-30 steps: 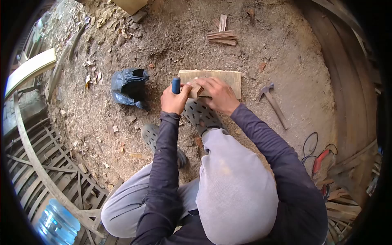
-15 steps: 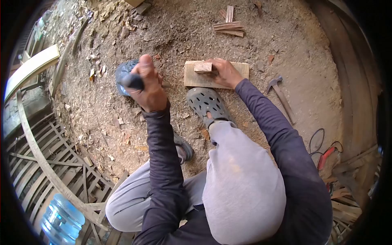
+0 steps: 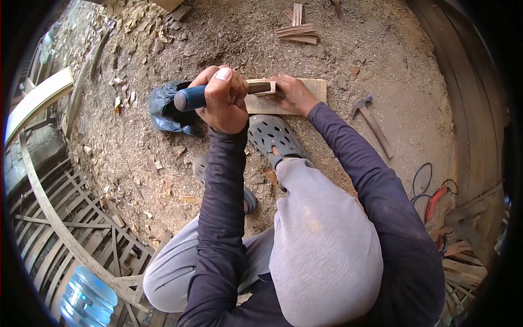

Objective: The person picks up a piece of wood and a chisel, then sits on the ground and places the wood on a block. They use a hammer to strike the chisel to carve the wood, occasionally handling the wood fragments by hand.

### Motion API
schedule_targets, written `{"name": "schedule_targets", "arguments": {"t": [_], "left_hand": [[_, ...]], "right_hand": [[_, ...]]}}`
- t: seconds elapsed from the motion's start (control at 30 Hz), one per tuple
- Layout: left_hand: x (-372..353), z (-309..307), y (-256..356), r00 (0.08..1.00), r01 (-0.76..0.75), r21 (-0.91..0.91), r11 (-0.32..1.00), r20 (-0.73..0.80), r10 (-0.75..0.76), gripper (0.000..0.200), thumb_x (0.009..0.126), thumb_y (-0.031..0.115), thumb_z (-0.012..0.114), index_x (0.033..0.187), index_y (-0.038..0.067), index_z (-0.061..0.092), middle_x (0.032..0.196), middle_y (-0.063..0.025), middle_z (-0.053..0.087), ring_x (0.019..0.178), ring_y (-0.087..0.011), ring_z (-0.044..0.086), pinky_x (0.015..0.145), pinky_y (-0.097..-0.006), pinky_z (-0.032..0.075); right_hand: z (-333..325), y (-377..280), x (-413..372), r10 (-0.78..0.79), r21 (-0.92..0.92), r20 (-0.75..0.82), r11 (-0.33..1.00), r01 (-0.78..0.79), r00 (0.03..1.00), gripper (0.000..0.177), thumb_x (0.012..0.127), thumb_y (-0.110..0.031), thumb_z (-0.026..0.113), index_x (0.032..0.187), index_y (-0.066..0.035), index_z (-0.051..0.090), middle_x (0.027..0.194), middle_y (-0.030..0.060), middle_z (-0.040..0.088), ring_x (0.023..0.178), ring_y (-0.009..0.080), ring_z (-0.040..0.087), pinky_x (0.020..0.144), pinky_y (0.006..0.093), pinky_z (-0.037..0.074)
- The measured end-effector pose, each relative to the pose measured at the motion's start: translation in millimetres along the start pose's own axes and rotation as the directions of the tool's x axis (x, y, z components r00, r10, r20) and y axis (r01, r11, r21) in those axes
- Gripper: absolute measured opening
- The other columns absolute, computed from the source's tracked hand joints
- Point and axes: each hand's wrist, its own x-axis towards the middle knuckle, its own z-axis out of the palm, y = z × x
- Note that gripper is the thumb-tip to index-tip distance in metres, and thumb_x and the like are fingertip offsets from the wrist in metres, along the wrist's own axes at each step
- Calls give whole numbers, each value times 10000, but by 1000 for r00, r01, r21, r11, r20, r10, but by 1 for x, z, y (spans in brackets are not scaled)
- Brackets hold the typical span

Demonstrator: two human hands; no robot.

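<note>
My left hand (image 3: 222, 98) is closed round a tool with a blue handle (image 3: 195, 98). Its dark, flat blade-like end (image 3: 258, 88) points right and overlaps the top of a small wood piece (image 3: 273, 87) in this view; its exact kind I cannot tell. My right hand (image 3: 296, 95) grips that piece from the right, fingers partly hidden behind it, over a flat pale board (image 3: 315, 87) on the ground. The toe of my grey clog (image 3: 272, 133) sits right at the board's near edge.
A blue plastic bag (image 3: 164, 109) lies left of the board. On the right rests a hammer (image 3: 373, 124), with a red-handled tool (image 3: 435, 203) nearer me. Split wood strips (image 3: 297, 34) lie ahead. A slatted wooden frame (image 3: 71, 229) and a water jug (image 3: 87, 297) are at left.
My left hand has swung right with the blue-handled tool, bringing it to the small wood piece. My right hand stays on the piece. The view has shifted slightly.
</note>
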Motion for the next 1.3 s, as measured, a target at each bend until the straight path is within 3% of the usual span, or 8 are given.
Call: {"name": "schedule_targets", "arguments": {"t": [0.43,0.53,0.73,0.87,0.9,0.97,1.17,1.3], "left_hand": [[-1,-5,-8,997,30,-114,993,75,-21,302,869,121,581,646,72,382,547,2,382,451,-75,312,436,-249,295],[-2,2,-9,999,2,7,1000,39,-2,271,868,148,536,666,123,357,531,18,321,403,-90,255,399,-255,274],[0,24,-14,985,-43,105,994,-164,60,210,878,170,596,735,64,484,539,12,360,414,-86,327,400,-246,293],[19,31,-10,996,13,217,976,85,-32,319,862,106,688,615,44,495,573,25,458,501,-72,441,464,-253,353],[25,29,-19,968,-179,310,934,226,111,326,868,86,676,605,37,488,566,39,443,505,-57,421,465,-252,335],[38,13,-34,844,-434,381,816,489,220,40,950,89,614,952,113,647,731,-11,486,551,-81,461,453,-240,368],[20,17,-20,987,-83,242,967,151,47,157,908,172,640,828,54,576,623,-12,447,481,-81,406,436,-239,330],[8,17,-13,998,-45,256,966,56,32,260,868,211,624,701,80,473,548,-14,442,444,-91,390,419,-245,303]], "right_hand": [[2,3,0,1,-4,12,1000,-1,1000,416,817,-212,795,1141,-30,608,928,179,666,917,362,656,817,448,539],[2,4,0,-17,-15,3,1000,17,1000,417,815,-201,793,1150,-39,604,925,179,664,914,363,655,816,447,538],[3,6,0,0,-37,22,999,1,1000,407,810,-153,771,1159,-46,592,909,175,664,893,363,656,811,448,534],[-1,2,1,-12,-25,23,1000,12,1000,383,800,-139,768,1129,-46,594,895,173,664,884,364,657,808,450,532],[-5,-2,1,10,-12,31,1000,-9,999,379,798,-141,770,1122,-46,596,893,172,665,884,363,659,807,449,532],[-11,-11,2,50,14,46,999,-51,998,373,794,-145,776,1108,-46,600,888,171,667,884,361,661,807,449,532],[-4,-4,3,29,1,18,1000,-29,999,374,813,-200,789,1112,-62,613,907,161,680,889,361,665,806,452,533],[-7,-9,2,29,25,18,999,-30,999,391,821,-199,785,1148,-58,626,949,163,678,899,360,666,810,436,533]]}}
